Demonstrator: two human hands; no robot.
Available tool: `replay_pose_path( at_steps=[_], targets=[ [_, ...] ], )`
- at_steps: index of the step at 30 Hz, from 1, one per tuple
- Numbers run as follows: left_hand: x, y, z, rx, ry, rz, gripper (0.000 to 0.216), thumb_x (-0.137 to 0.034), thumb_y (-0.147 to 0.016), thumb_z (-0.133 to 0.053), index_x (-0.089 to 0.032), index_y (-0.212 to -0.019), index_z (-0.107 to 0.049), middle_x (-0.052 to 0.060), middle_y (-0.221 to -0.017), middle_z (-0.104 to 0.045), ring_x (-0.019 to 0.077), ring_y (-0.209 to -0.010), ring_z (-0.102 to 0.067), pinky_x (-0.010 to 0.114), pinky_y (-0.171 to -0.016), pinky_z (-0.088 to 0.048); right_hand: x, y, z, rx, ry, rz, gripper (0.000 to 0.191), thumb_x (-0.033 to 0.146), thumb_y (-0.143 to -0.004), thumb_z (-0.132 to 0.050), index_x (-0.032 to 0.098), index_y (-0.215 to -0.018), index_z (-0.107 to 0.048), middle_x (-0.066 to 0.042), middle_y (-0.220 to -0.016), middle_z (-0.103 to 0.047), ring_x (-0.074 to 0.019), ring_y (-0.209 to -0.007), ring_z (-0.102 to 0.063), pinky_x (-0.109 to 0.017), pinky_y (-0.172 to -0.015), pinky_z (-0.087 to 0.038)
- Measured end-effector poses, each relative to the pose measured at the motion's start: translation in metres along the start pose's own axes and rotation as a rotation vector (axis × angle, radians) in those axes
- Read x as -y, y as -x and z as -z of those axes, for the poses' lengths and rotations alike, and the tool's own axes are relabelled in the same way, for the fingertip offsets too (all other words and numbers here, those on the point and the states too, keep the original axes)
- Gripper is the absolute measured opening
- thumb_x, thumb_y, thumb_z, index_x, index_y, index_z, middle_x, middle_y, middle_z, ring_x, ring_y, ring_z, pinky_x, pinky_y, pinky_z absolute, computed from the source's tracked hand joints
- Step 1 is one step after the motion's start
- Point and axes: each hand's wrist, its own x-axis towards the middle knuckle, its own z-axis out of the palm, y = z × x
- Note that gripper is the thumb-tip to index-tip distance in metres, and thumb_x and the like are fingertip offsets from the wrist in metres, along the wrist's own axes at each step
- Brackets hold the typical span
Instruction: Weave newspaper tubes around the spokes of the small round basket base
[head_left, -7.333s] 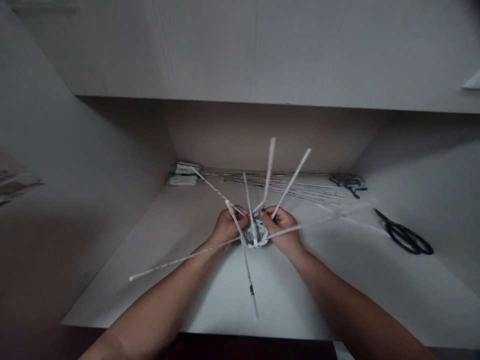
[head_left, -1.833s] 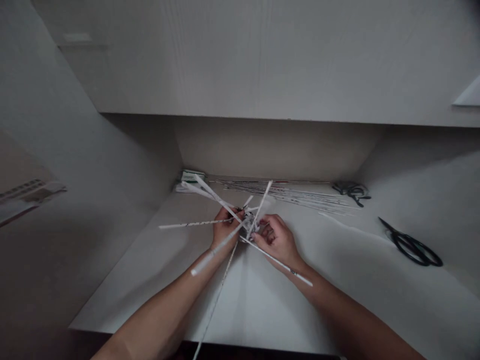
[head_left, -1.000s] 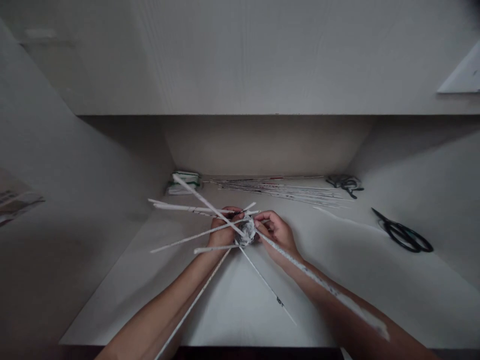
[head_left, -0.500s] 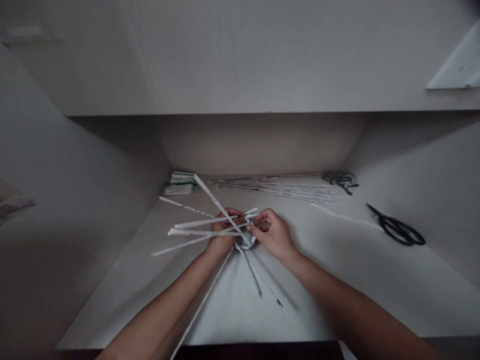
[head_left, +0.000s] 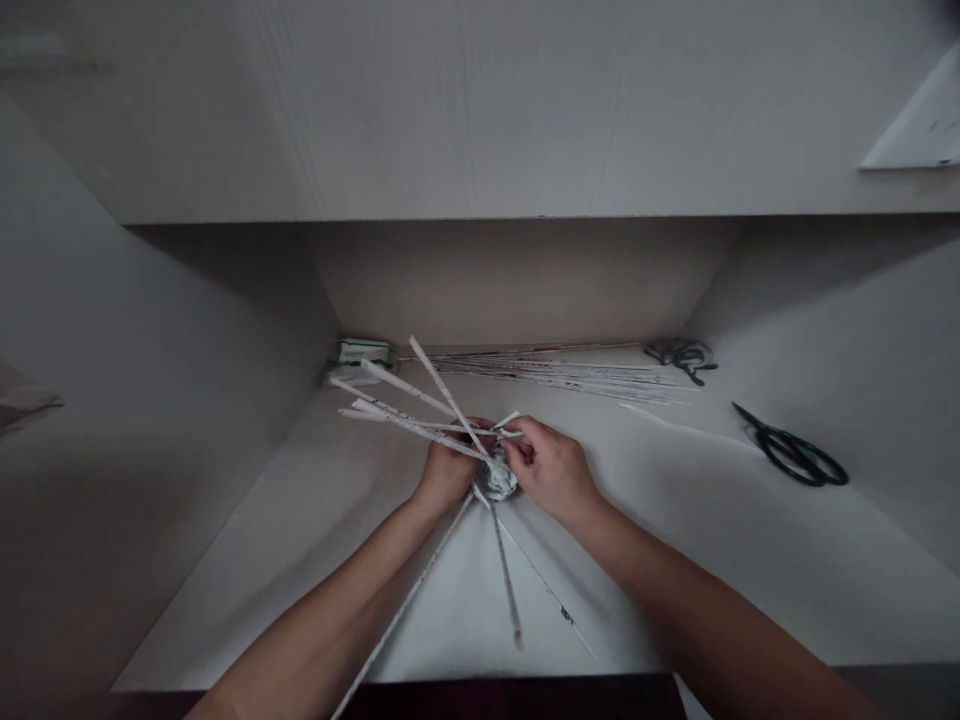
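Between my two hands is a small woven piece (head_left: 498,482) of rolled newspaper tubes, with a rounded body and long loose ends. Several white printed paper tubes (head_left: 409,418) fan out from it to the left, and others point down toward the table's front edge. My left hand (head_left: 451,465) is closed around the far left side of the weave, its fingers partly hidden behind the tubes. With thumb and fingers pinched together, my right hand (head_left: 551,465) grips a short tube end at the weave's upper right.
Along the back wall lies a row of thin paper tubes (head_left: 555,372). A white and green packet (head_left: 363,354) stands at its left end, a dark crumpled bundle (head_left: 681,356) at its right. Black-handled scissors (head_left: 795,450) lie on the right of the white table (head_left: 300,530). A shelf panel (head_left: 480,120) overhangs the back.
The woven piece has turned a little, so its left tubes now point higher and the lower tube hangs steeper. Both hands keep their hold on it.
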Motion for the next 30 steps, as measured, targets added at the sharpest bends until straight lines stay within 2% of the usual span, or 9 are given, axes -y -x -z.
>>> replay_pose_path(
  at_steps=[4, 8, 12, 17, 21, 30],
  targets=[
    [0.001, 0.001, 0.0, 0.059, 0.023, 0.028, 0.021, -0.027, -0.065, -0.072, -0.015, -0.082, -0.072, 0.004, -0.074, -0.07, 0.0163, -0.066, -0.061, 0.026, -0.064, -0.046, 0.002, -0.001, 0.004, 0.012, 0.021, -0.002, 0.016, 0.031, -0.09, -0.051, 0.024, -0.088, -0.065, -0.001, -0.072, -0.067, -0.0145, -0.06, -0.056, -0.026, -0.058, -0.035],
    [0.002, 0.002, -0.001, 0.078, 0.076, 0.053, 0.02, -0.028, -0.064, -0.074, -0.015, -0.079, -0.072, 0.002, -0.072, -0.069, 0.0153, -0.065, -0.06, 0.025, -0.062, -0.045, 0.002, -0.002, 0.003, 0.0, -0.025, -0.052, 0.013, 0.03, -0.088, -0.053, 0.023, -0.084, -0.063, 0.0, -0.067, -0.064, -0.013, -0.054, -0.052, -0.026, -0.055, -0.033],
    [0.002, 0.003, -0.002, 0.079, 0.12, 0.084, 0.023, -0.029, -0.063, -0.076, -0.015, -0.081, -0.07, 0.002, -0.072, -0.069, 0.0143, -0.063, -0.059, 0.025, -0.062, -0.045, -0.004, -0.003, -0.005, -0.004, -0.238, -0.204, 0.014, 0.034, -0.087, -0.052, 0.023, -0.082, -0.06, 0.004, -0.056, -0.058, -0.0115, -0.047, -0.047, -0.024, -0.048, -0.032],
    [0.005, -0.001, -0.001, 0.069, 0.125, 0.066, 0.023, -0.03, -0.062, -0.078, -0.015, -0.076, -0.068, 0.001, -0.065, -0.066, 0.0138, -0.059, -0.058, 0.024, -0.058, -0.044, -0.012, -0.006, -0.015, -0.037, -0.542, -0.312, 0.021, 0.042, -0.085, -0.054, 0.022, -0.077, -0.056, 0.002, -0.063, -0.061, -0.0124, -0.053, -0.053, -0.022, -0.05, -0.039],
    [0.011, -0.003, 0.001, 0.067, 0.154, 0.087, 0.027, -0.033, -0.062, -0.08, -0.015, -0.079, -0.067, 0.002, -0.067, -0.067, 0.0137, -0.058, -0.059, 0.025, -0.057, -0.045, -0.011, -0.009, -0.014, 0.029, -0.749, -0.427, 0.02, 0.042, -0.081, -0.056, 0.022, -0.077, -0.054, 0.004, -0.057, -0.055, -0.0105, -0.045, -0.047, -0.022, -0.042, -0.037],
    [-0.002, 0.003, -0.001, 0.043, 0.078, 0.025, 0.023, -0.033, -0.061, -0.08, -0.015, -0.072, -0.069, 0.002, -0.067, -0.067, 0.0138, -0.06, -0.058, 0.025, -0.06, -0.045, -0.007, -0.013, -0.006, 0.062, -0.774, -0.527, 0.037, 0.055, -0.079, -0.058, 0.021, -0.065, -0.053, 0.005, -0.047, -0.05, -0.009, -0.037, -0.043, -0.021, -0.034, -0.035]
  ],
)
